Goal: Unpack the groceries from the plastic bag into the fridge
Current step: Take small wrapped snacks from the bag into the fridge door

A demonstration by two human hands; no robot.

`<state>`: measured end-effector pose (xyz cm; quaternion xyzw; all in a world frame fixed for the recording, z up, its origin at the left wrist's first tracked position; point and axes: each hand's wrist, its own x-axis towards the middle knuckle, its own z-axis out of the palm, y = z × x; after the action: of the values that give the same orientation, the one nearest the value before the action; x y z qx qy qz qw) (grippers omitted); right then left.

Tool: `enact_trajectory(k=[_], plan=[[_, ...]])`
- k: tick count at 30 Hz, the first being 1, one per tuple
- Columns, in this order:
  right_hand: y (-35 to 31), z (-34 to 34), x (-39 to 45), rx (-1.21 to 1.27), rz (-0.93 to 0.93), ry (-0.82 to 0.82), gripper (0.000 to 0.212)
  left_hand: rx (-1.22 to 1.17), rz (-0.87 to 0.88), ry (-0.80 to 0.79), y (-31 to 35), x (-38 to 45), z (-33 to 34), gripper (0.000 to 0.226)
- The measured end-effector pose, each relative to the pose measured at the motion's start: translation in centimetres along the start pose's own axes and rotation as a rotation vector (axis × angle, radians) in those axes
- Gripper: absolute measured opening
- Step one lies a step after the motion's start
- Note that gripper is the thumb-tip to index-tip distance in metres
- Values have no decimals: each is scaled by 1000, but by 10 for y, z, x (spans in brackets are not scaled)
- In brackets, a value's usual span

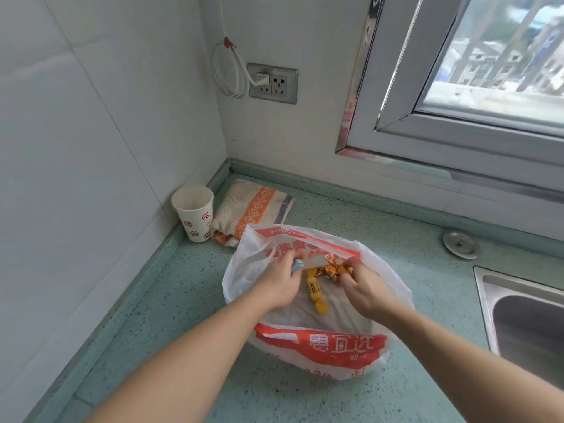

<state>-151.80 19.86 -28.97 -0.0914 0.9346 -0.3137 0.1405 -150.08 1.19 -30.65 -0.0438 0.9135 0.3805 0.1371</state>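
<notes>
A white plastic bag (317,346) with red and orange print lies open on the green countertop (183,300). Both of my hands are inside its mouth. My left hand (280,282) is closed around a small blue-and-white wrapped item (297,265). My right hand (366,288) pinches orange wrapped candies (332,268) at its fingertips. Yellow wrapped candies (316,293) lie loose in the bag between my hands. The fridge is not in view.
A paper cup (195,215) with red patterns stands in the corner beside a folded striped towel (253,209). A steel sink (525,325) is at the right, with a round metal cap (460,244) behind it. A wall socket (273,83) and a window (488,71) are above.
</notes>
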Motion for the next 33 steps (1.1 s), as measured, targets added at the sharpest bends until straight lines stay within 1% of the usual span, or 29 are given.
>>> enact_trajectory(k=[3,4,5,7,9,12,16,18,23,27,30,33], plan=[[-9,-19,-10,25,-123,89,11,-42,-48,26,17,-9,-9,37],[-10,-24,-14,48,-150,90,10,-39,-42,38,23,-14,-12,38],[-10,-29,-18,53,-145,70,10,-30,-32,55,30,-18,-15,37],[-10,-42,-27,-3,-102,48,23,-10,-5,92,44,-29,-20,33],[-12,-58,-36,-5,-97,80,31,-12,18,119,60,-42,-26,30],[-20,-86,-48,63,-117,159,31,6,72,173,88,-64,-41,24],[-35,-124,-69,63,-149,247,33,31,165,301,119,-95,-59,21],[-41,-140,-86,76,-158,291,36,23,215,335,131,-105,-65,21],[-49,-177,-137,51,-156,447,35,-7,381,313,171,-113,-79,23],[-56,-194,-179,20,-68,586,32,-58,526,259,197,-115,-78,23],[-63,-191,-208,17,-15,636,32,-104,610,178,209,-121,-65,29],[-66,-191,-239,-6,31,667,32,-83,693,108,225,-131,-46,31]])
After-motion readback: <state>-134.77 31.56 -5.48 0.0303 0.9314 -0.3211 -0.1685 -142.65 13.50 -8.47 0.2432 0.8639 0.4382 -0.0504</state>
